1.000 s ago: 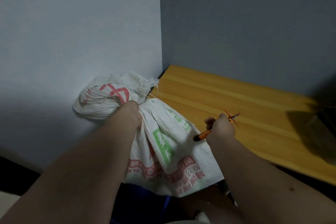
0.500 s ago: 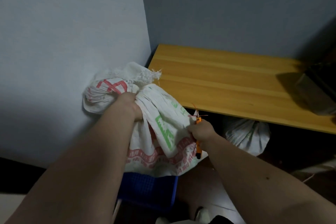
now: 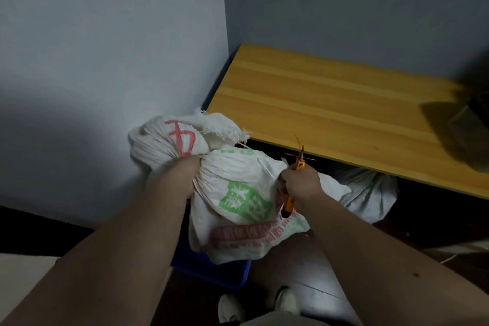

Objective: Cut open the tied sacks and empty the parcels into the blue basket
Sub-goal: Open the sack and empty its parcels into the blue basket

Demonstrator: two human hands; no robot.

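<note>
A white woven sack (image 3: 238, 180) with red and green print hangs in front of me, its frayed mouth toward the wall. My left hand (image 3: 177, 177) grips its bunched neck. My right hand (image 3: 300, 181) holds small orange snips (image 3: 297, 167), blades pointing up, and also clutches a fold of the sack's side. Directly below the sack sits the blue basket (image 3: 227, 272), mostly hidden by it. A second tied white sack (image 3: 370, 193) lies under the table.
A yellow wooden table (image 3: 330, 106) stands in the corner against grey walls, with a dark box (image 3: 468, 127) at its right end. My shoes (image 3: 285, 302) and dark floor show beneath.
My right hand with the snips came off the table area down to the sack's side and now clutches it. The view dropped, revealing the basket and the second sack.
</note>
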